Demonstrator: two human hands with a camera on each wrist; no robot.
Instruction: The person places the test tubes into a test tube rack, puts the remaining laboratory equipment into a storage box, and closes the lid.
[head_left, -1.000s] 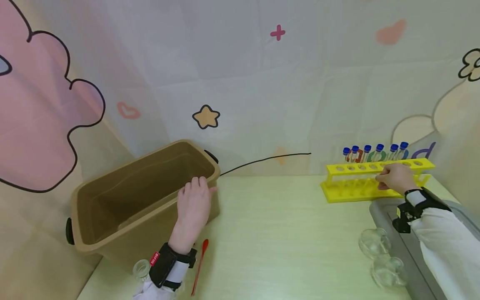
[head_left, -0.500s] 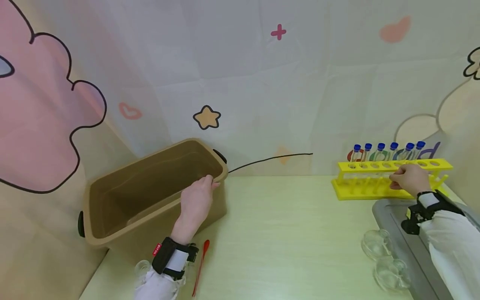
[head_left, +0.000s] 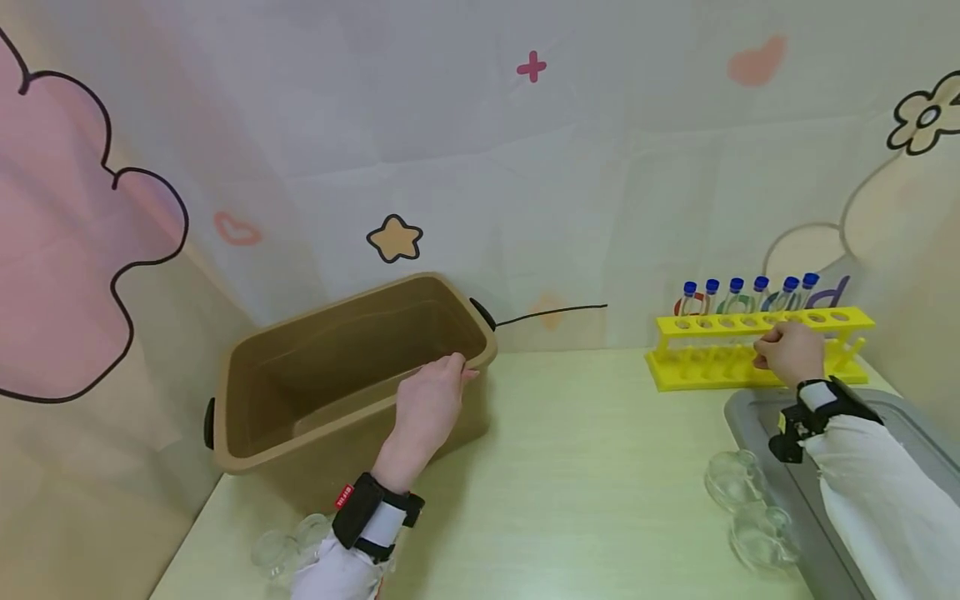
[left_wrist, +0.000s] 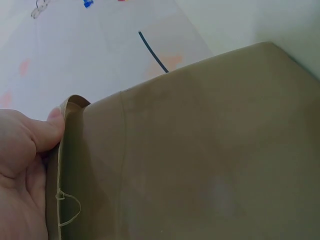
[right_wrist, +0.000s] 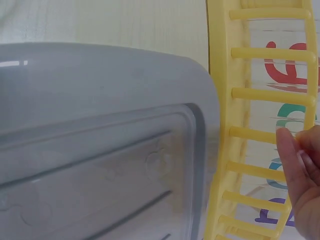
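Observation:
My left hand [head_left: 429, 404] grips the near rim of a large brown plastic bin [head_left: 330, 467], close to its right corner. In the left wrist view the thumb lies over the rim, and the bin's wall [left_wrist: 215, 150] fills much of the picture. At the far right, my right hand [head_left: 793, 354] holds the upper rail of a yellow test tube rack [head_left: 678, 382]. The right wrist view has the fingers [right_wrist: 290, 155] pinching that rail. Several test tubes [head_left: 737, 296] with blue caps stand in a row at the rack's back.
A grey tray [head_left: 757, 417] lies in front of the rack, under my right forearm. Beside its left edge are two clear glass vessels [head_left: 735, 479]. More clear glassware [head_left: 273, 550] sits near my left sleeve. A patterned cloth hangs behind the table.
The bin has slid right with my left hand on its rim. The rack shifted slightly right with my right hand, mostly in the first half second. My left forearm now mostly covers a red spoon-like stick.

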